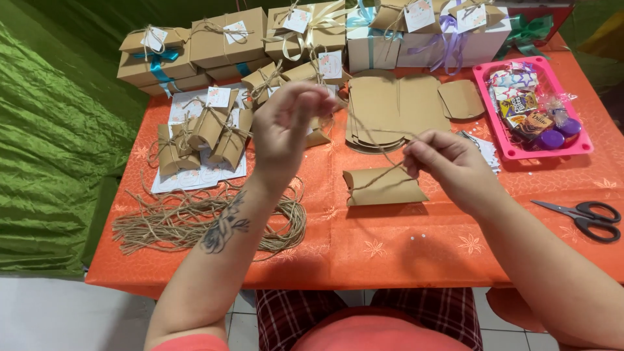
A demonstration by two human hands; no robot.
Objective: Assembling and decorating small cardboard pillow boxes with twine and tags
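Observation:
A brown kraft pillow box (385,186) lies on the orange tablecloth (390,247) in front of me, with a length of jute twine (374,133) wrapped round it. My left hand (286,130) is raised above the table and pinches one end of the twine. My right hand (448,162) pinches the other end just above and to the right of the box. The twine runs taut between both hands and the box.
A pile of cut twine (195,221) lies at the left. Tied pillow boxes (201,133) and stacked gift boxes (227,39) fill the back. Flat box blanks (390,107) sit centre back, a pink tray (578,146) of sweets at right, black scissors (585,218) near the right edge.

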